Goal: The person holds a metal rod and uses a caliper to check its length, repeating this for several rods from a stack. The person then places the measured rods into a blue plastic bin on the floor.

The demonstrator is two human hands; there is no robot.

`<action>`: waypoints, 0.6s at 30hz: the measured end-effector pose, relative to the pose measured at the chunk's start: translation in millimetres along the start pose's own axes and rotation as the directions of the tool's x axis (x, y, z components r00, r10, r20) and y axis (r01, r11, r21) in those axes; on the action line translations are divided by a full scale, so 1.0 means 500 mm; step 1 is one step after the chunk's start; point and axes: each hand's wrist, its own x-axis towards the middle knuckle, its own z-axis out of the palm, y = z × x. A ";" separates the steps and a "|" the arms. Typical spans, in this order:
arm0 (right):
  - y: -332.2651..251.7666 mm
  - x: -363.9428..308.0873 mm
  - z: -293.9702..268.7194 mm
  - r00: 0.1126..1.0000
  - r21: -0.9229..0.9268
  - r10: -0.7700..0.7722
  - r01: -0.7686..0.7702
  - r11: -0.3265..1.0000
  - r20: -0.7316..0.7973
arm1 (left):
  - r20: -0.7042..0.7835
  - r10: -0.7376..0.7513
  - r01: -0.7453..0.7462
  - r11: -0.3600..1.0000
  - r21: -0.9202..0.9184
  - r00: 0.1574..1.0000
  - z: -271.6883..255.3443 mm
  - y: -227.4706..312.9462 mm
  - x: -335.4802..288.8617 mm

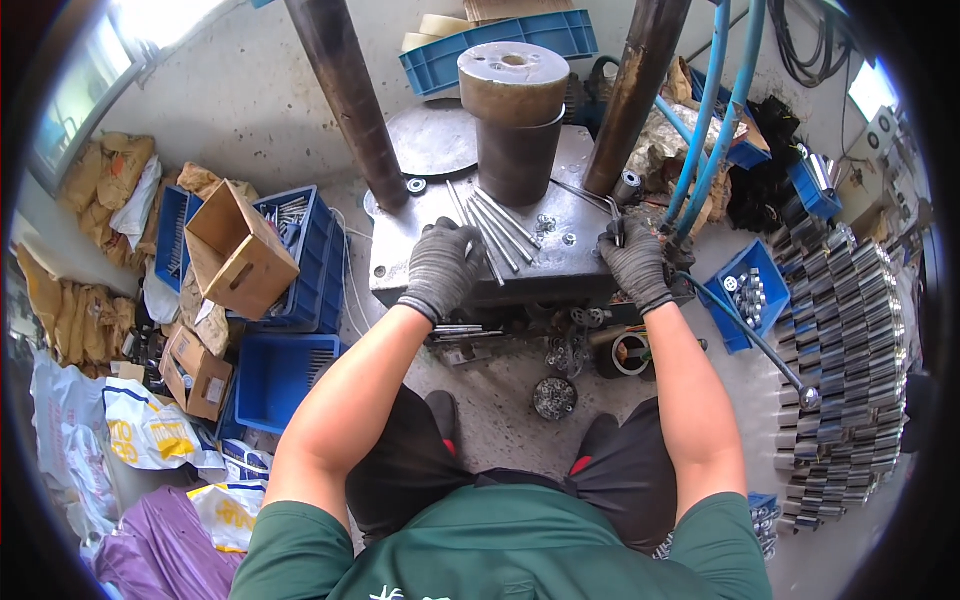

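My left hand [442,265], in a grey knit work glove, rests at the left part of a steel press table [400,240]. Its fingers curl beside several slim metal rods [505,230] lying side by side; whether it pinches one is hidden. On the table's right side my gloved right hand [637,265] is closed round a slim dark metal tool [616,222], whose narrow end points up and to the left. Small metal rings [545,224] lie between the hands, right of the rods. Behind them stands a thick steel cylinder [515,150] with a holed, wider top.
Two dark steel columns [350,100] flank the cylinder. Blue hoses [705,130] and a ball-ended lever [808,396] are at the right, near stacked metal tubes [840,370]. Blue crates [285,380] and cardboard boxes [235,250] stand left. A bowl of small parts [555,398] sits below.
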 end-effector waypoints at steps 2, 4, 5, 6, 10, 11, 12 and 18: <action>0.000 0.002 0.000 0.999 0.016 0.052 -0.051 0.999 -0.012 | -0.012 -0.093 0.093 0.996 0.004 0.996 0.000 -0.012 0.013; 0.003 0.004 0.000 1.000 0.038 0.022 -0.022 0.999 -0.014 | 0.014 -0.168 0.168 0.986 -0.016 0.986 -0.005 -0.024 0.027; 0.005 0.005 0.000 0.999 0.050 0.033 -0.032 0.998 -0.023 | 0.043 -0.239 0.241 0.970 -0.032 0.970 -0.007 -0.029 0.033; 0.008 0.005 0.000 1.000 0.053 0.005 -0.004 0.999 -0.018 | 0.052 -0.283 0.283 0.959 -0.005 0.958 -0.009 -0.033 0.041; 0.019 0.012 0.000 0.995 0.225 0.103 -0.100 0.969 -0.001 | 0.111 -0.348 0.355 0.933 -0.050 0.931 -0.025 -0.046 0.061; 0.019 0.014 0.001 0.986 0.353 0.166 -0.159 0.922 0.011 | 0.104 -0.348 0.354 0.934 -0.050 0.932 -0.029 -0.049 0.062; 0.018 0.013 -0.001 0.985 0.435 0.169 -0.169 0.884 0.040 | 0.094 -0.377 0.378 0.926 0.003 0.921 -0.030 -0.049 0.063; -0.022 -0.014 -0.021 0.976 0.678 0.196 -0.210 0.704 0.099 | 0.035 -0.395 0.396 0.918 -0.015 0.918 -0.044 -0.077 0.070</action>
